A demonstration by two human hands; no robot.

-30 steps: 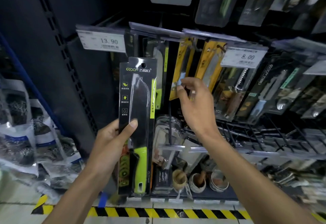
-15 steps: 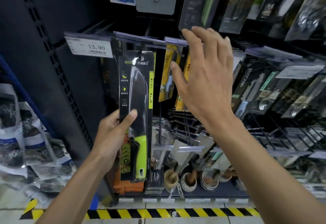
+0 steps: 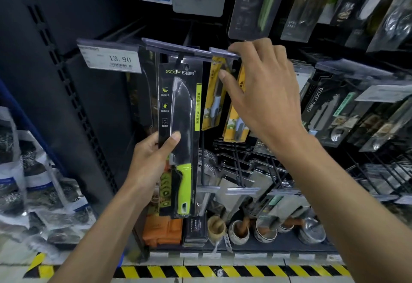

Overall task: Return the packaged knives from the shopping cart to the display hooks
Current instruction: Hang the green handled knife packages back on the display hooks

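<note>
I'm getting a dim aisle here, light falling from above and in front, so the price tag (image 3: 112, 59) reads bright while the shelf upright (image 3: 48, 44) on the left sinks near black. Soft glare streaks the knife package (image 3: 179, 131). The hanging packs (image 3: 330, 3) top right are smeared, probably motion blur. Straight lines bow toward the edges; the floor tape (image 3: 200, 272) looks fairly crisp.

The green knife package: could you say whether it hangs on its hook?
Cannot tell: the left hand grips the package upright, its top at the hook.
</note>
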